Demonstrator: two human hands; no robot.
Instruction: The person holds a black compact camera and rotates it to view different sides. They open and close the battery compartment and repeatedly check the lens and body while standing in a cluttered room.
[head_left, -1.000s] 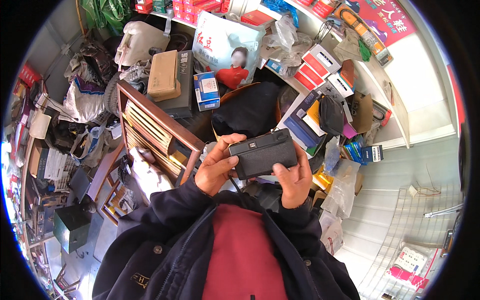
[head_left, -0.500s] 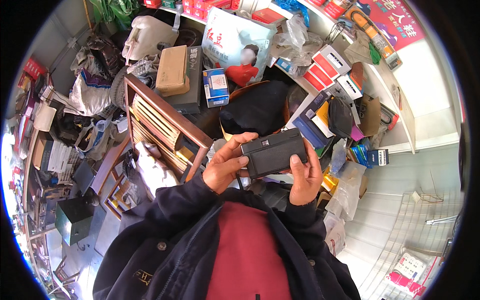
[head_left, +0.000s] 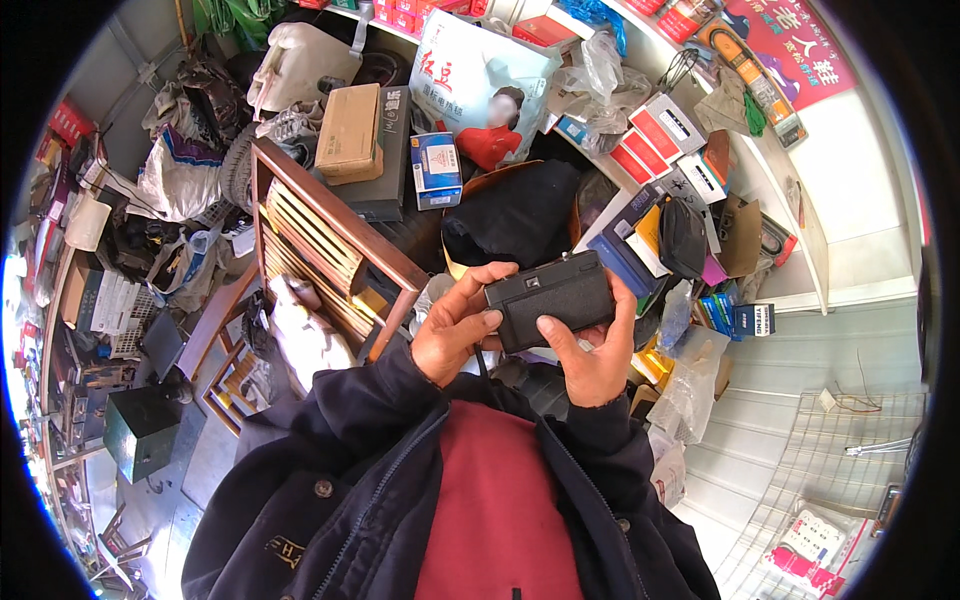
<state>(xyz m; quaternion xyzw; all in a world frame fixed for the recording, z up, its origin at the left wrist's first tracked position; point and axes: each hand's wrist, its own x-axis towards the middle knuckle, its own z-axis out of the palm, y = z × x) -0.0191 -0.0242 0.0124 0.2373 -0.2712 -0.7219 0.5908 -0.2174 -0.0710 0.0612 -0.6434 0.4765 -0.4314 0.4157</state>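
Note:
A black compact film camera [head_left: 548,302], its back turned up, is held level in front of my chest by both hands. My left hand [head_left: 452,330] grips its left end, thumb on the back and fingers curled over the top edge. Around the right end is my right hand [head_left: 597,358], its thumb lying across the lower part of the back and its fingers behind. A dark strap hangs below the left end. The camera's front side and most fingertips are hidden.
A wooden slatted chair [head_left: 335,225] stands at the left, beside a brown carton [head_left: 350,135]. Beyond the camera lies a black cloth-like item [head_left: 515,215]. Boxes and a black pouch [head_left: 683,235] crowd the right, below a white shelf [head_left: 790,205]. A dark green box [head_left: 140,430] sits lower left.
My right thumb has slid left across the camera's back, from its right end toward the lower middle. Both hands still hold the camera, and the view has shifted slightly.

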